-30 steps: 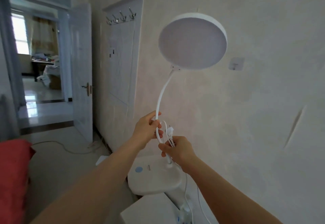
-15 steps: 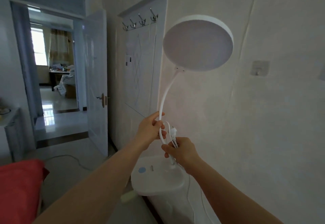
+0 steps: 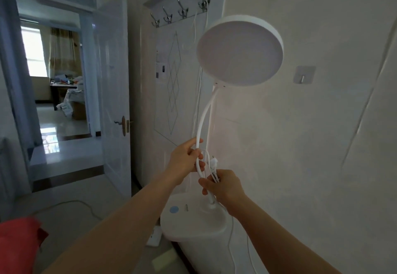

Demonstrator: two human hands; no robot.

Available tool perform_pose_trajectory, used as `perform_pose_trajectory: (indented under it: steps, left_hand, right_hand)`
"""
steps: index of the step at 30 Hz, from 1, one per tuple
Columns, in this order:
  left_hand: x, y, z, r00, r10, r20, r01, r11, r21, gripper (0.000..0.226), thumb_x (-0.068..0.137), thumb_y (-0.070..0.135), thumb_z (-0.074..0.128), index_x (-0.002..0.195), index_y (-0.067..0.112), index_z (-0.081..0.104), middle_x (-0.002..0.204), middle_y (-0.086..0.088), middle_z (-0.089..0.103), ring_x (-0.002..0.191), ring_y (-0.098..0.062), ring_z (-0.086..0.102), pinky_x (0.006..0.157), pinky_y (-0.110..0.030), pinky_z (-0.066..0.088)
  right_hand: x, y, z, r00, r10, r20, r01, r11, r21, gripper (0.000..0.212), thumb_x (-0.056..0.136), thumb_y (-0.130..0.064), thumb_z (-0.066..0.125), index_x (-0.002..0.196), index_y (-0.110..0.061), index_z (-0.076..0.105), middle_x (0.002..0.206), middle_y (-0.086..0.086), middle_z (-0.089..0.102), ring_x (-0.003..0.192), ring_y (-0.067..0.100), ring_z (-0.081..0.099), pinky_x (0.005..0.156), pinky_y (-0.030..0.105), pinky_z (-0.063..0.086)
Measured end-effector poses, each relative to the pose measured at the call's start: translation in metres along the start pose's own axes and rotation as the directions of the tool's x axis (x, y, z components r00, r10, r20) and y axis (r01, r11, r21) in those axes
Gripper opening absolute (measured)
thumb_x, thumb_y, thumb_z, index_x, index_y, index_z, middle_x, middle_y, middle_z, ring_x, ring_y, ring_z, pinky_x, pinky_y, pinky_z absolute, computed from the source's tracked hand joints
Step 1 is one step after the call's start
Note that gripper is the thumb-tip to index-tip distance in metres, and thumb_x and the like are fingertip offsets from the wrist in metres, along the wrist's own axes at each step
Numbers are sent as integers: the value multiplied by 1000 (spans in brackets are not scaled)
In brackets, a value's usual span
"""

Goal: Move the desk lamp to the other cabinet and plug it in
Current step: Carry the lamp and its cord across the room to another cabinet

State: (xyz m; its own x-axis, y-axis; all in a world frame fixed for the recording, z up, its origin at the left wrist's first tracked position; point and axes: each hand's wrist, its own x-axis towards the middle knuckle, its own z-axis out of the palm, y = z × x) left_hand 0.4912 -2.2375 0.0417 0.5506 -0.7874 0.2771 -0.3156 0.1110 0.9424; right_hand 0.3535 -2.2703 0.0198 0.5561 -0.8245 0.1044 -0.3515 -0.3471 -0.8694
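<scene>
I carry a white desk lamp point(image 3: 239, 51) in the air in front of me, its round head facing me and its oval base point(image 3: 193, 220) hanging low. My left hand point(image 3: 184, 160) is closed around the curved neck. My right hand point(image 3: 223, 185) grips the lower neck together with the bundled white cord and its plug point(image 3: 213, 164). Loose cord dangles below the base along the wall. No cabinet is visible.
A white panel with metal coat hooks point(image 3: 182, 12) hangs on the wall behind the lamp. An open white door point(image 3: 113, 93) leads left to another room. A red cloth point(image 3: 19, 243) lies at bottom left. A cable runs across the floor point(image 3: 71, 203).
The view has swung left and closer to the door and hook panel. Both hands keep the same hold on the lamp, which stays upright in front of me.
</scene>
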Motion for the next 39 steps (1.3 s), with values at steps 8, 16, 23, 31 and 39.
perform_pose_trajectory:
  steps: [8,16,23,31,39]
  left_hand:
    - [101,-38,48,988,-23,152,34,997,-68,34,97,7,46,126,21,57,83,-13,62,67,-23,67,59,-25,59]
    - [174,-40,104,954,30,299,9,992,-129,35,97,9,46,127,22,58,83,-12,62,66,-22,67,61,-28,60]
    - [216,-47,157,880,107,462,-6,977,-214,35,97,9,46,127,22,58,80,-10,63,67,-20,68,62,-28,59]
    - [231,-53,190,719,213,662,-10,955,-296,34,97,10,46,128,22,56,78,-8,62,67,-19,68,64,-28,60]
    - [203,-55,209,482,307,821,25,931,-363,35,97,11,47,129,21,56,79,-6,62,68,-19,68,65,-29,61]
  right_hand:
    - [88,37,-15,991,78,-108,-83,996,-40,13,83,-24,69,75,-14,71,66,-4,73,60,4,65,57,14,45]
    - [143,51,-55,960,151,-238,-173,982,-74,14,82,-22,70,77,-10,72,67,-2,73,58,4,62,56,14,43]
    - [165,63,-79,874,245,-421,-309,947,-89,14,82,-24,69,74,-13,70,67,-3,73,57,3,61,54,15,42]
    - [164,67,-72,686,384,-618,-474,880,21,17,81,-25,69,81,-8,73,65,-4,73,57,4,59,54,17,42]
    - [128,59,-46,431,456,-779,-589,796,140,15,82,-24,69,80,-9,72,62,-6,70,52,0,54,53,15,39]
